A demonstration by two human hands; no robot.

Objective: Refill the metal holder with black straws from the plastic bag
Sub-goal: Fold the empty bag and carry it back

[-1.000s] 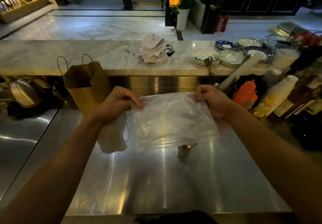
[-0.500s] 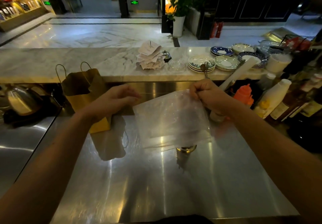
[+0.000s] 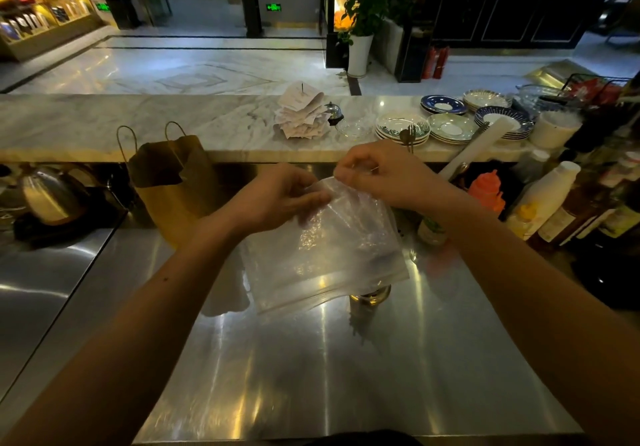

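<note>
Head view shows the plastic bag (image 3: 325, 251) held up in the middle of the frame above the steel counter (image 3: 311, 376). The right hand (image 3: 381, 171) pinches its top corner between thumb and fingertips, and the left hand (image 3: 277, 199) is curled onto its upper left edge, apparently gripping the film there. The bag looks clear and nearly flat, and whether any black straws lie inside I cannot tell. Just below its lower edge a brassy rim peeks out, which I take for the metal holder (image 3: 370, 295), mostly hidden behind the film. The chief risk, as I judge it, is the grip: thin slick film held only at the top by fingertips can slide free. A stiffer band along the lower edge may be the closing strip, so anything inside could spill onto the counter if that end opens. The hanging bag also screens the holder, so a lowered edge or a blind reach could knock it over. At the right of the frame an orange squeeze bottle (image 3: 486, 189) and a white bottle (image 3: 543, 196) stand close to the right forearm, where a wide elbow could tip them. Left of centre a brown paper bag (image 3: 173, 175) stands behind the left hand, a pale cloth (image 3: 225, 289) lies under the left forearm, and a kettle (image 3: 52, 196) sits at far left. Plates (image 3: 401, 130) and spiked receipts (image 3: 301, 113) rest on the marble ledge (image 3: 138, 123) beyond, well apart.
</note>
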